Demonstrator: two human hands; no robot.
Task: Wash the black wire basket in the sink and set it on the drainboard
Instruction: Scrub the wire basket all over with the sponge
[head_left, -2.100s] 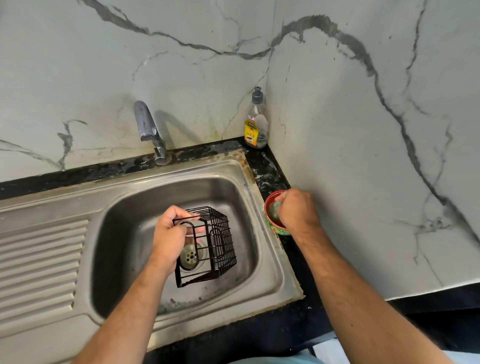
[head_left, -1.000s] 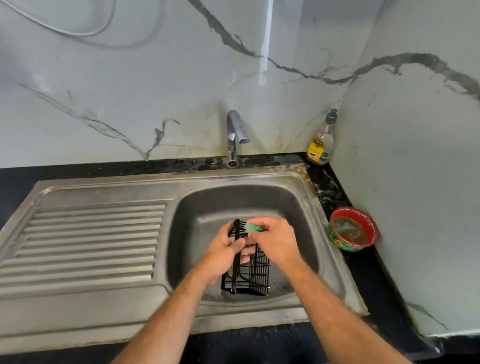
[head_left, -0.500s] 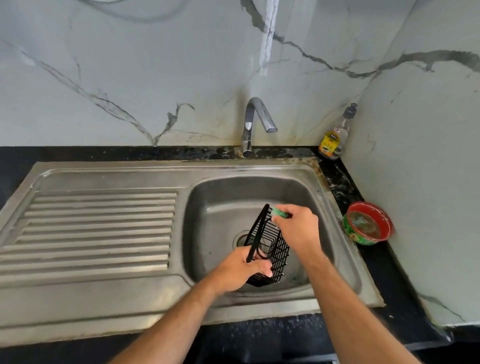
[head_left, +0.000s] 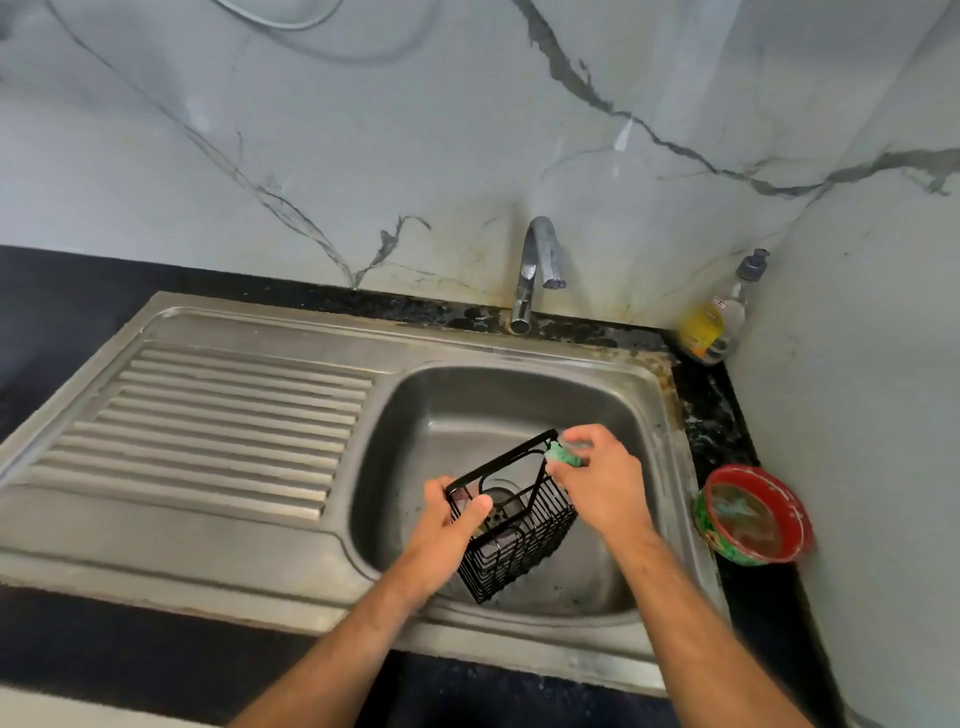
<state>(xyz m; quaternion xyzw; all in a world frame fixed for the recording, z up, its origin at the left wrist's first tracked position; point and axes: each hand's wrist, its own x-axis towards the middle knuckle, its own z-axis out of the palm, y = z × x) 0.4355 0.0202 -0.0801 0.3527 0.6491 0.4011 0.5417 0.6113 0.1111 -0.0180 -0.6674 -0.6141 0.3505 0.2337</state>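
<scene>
A black wire basket (head_left: 524, 540) hangs tilted over the steel sink basin (head_left: 467, 395), its open mouth facing up and left. My left hand (head_left: 447, 530) grips its near left rim, thumb over the wire. My right hand (head_left: 597, 483) pinches a green scrub sponge (head_left: 563, 456) and presses it against the basket's far right rim corner. The ribbed drainboard (head_left: 208, 426) lies to the left of the basin with nothing on it. Through the basket I see the drain.
A chrome tap (head_left: 535, 270) stands behind the basin, no water running. A soap bottle with a yellow label (head_left: 719, 317) sits in the back right corner. A red and green bowl (head_left: 753, 514) rests on the black counter right of the sink. Marble walls close in behind and right.
My right hand left the red bowl with the green sponge and came to the basket. The basket has turned in my left hand, mouth now upward, and the sponge sits at its top corner.
</scene>
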